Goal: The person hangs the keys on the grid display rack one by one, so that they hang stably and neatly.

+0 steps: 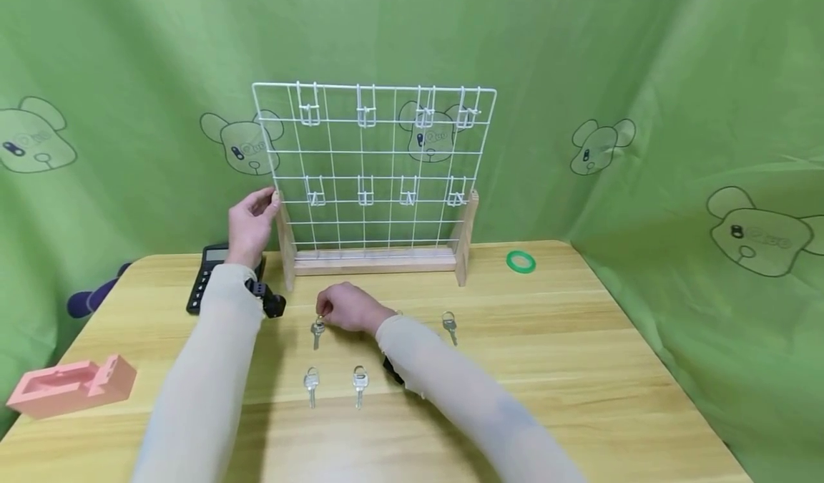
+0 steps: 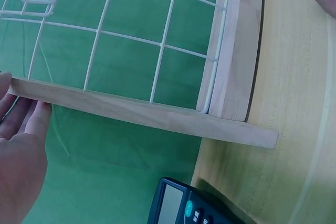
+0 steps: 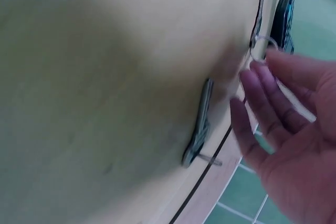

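A white wire grid rack [image 1: 378, 151] on a wooden stand carries two rows of wire hooks. My left hand [image 1: 249, 220] holds the top of the stand's left wooden upright [image 2: 131, 109], thumb on one side and fingers on the other. My right hand [image 1: 350, 307] pinches the metal ring of a key [image 1: 317, 335] between thumb and fingertips; the key [image 3: 258, 17] hangs from that ring close over the table. A second key [image 3: 198, 124] with a ring lies near the right fingers. Two keys [image 1: 312, 386] [image 1: 360, 386] lie in front, and another key [image 1: 450, 328] lies right of my forearm.
Behind my left wrist lies a black calculator [image 1: 204, 280], beside the stand. A pink block-shaped holder [image 1: 74, 388] sits at the table's left edge. At the back right is a green ring of tape [image 1: 521, 262]. Green curtain [image 1: 534, 46] surrounds the wooden table [image 1: 579, 368].
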Motion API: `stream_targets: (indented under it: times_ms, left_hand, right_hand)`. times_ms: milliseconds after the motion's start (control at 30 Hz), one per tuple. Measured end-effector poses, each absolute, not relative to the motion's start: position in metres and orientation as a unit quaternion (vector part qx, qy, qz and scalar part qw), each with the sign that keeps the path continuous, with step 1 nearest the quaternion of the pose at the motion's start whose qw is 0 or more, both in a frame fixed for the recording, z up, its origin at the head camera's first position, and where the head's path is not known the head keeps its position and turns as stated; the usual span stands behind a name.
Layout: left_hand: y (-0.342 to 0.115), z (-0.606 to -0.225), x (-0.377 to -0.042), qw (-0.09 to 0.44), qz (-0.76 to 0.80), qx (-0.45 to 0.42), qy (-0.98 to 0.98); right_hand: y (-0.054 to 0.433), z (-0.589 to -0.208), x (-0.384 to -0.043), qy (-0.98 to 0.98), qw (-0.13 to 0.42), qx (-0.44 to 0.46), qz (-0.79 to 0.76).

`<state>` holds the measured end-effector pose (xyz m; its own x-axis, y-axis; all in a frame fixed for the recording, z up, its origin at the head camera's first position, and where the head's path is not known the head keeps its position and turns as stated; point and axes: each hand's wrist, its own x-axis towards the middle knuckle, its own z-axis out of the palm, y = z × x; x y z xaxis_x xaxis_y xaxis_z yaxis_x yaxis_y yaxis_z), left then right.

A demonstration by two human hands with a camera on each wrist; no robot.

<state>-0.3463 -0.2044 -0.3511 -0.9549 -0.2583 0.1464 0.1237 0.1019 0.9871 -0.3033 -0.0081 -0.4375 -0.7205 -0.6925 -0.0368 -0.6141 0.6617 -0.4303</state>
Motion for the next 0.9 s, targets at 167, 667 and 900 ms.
stream_targets:
  times_ms: [167, 667, 900]
  left_hand:
    - [-0.204, -0.352, -0.345, 0.146, -0.67, 0.05, -0.726]
    - [-0.204, -0.355, -0.345, 0.141, -0.668, 0.059, -0.729]
    - [-0.203, -0.353, -0.347, 0.147, -0.675, 0.058, -0.72]
  right_hand:
    - [-0.01, -0.438, -0.301, 0.917, 0.083, -0.348, -0.178]
    - [0.003, -0.408, -0.298, 0.885, 0.078, -0.363, -0.281]
    - [0.011, -0.376, -0.299, 0.864, 0.064, -0.359, -0.346]
